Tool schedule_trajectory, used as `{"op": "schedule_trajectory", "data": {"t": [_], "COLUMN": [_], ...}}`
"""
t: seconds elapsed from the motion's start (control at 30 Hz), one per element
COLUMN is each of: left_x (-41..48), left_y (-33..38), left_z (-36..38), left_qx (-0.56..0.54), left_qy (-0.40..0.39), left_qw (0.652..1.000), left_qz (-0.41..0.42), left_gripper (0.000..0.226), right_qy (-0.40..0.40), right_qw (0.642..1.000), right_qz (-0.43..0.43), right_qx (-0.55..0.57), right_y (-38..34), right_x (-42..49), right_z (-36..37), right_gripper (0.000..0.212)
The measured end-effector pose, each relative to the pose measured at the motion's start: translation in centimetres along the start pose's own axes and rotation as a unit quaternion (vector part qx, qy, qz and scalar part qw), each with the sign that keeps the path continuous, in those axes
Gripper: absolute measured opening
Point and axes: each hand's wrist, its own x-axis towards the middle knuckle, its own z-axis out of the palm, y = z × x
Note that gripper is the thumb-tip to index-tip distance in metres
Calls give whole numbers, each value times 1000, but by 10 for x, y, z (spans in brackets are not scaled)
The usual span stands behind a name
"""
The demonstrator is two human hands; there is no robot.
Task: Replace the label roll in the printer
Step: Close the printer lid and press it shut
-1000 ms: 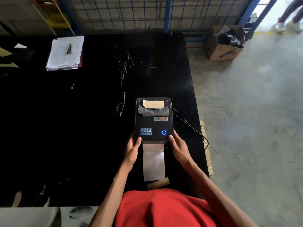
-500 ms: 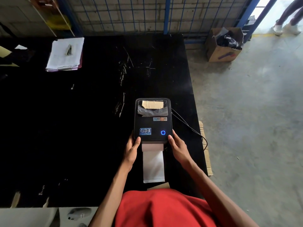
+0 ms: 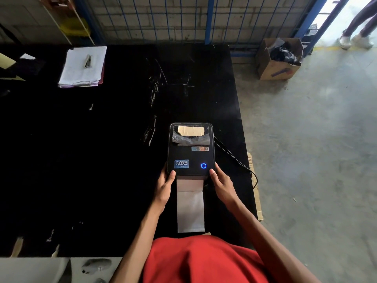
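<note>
A black label printer (image 3: 190, 154) stands on the black table (image 3: 91, 160), lid down, with a blue ring light lit near its front right. A white strip of labels (image 3: 190, 207) runs out of its front slot toward me and lies flat on the table. My left hand (image 3: 164, 185) holds the printer's front left corner, thumb on top. My right hand (image 3: 221, 182) holds the front right corner the same way. Through the lid window I see a tan piece and crumpled clear film. A sliver of the cardboard roll core (image 3: 206, 233) shows past the strip's end.
A clipboard with papers (image 3: 82, 67) lies at the table's far left. A black cable (image 3: 234, 158) runs from the printer's right side over the table edge. A cardboard box (image 3: 278, 58) sits on the concrete floor, a blue wire fence stands behind, and a person's legs (image 3: 359, 29) show at top right.
The label strip reaches a little farther toward me. The cardboard core near my body has become almost hidden by my shirt. Both hands stay on the printer's front corners.
</note>
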Motion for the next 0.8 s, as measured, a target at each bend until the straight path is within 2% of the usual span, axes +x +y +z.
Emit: {"op": "schedule_trajectory", "data": {"t": [0.8], "left_x": [2], "left_y": [-4], "left_z": [-2], "left_qx": [2], "left_qy": [-7], "left_qw": [1000], "left_qz": [-4], "left_gripper": [51], "right_qy": [5], "right_qw": [1000], "right_qz": [2], "right_qx": [0], "right_y": [3], "right_x": [2], "right_z": [0], "right_gripper": [56]}}
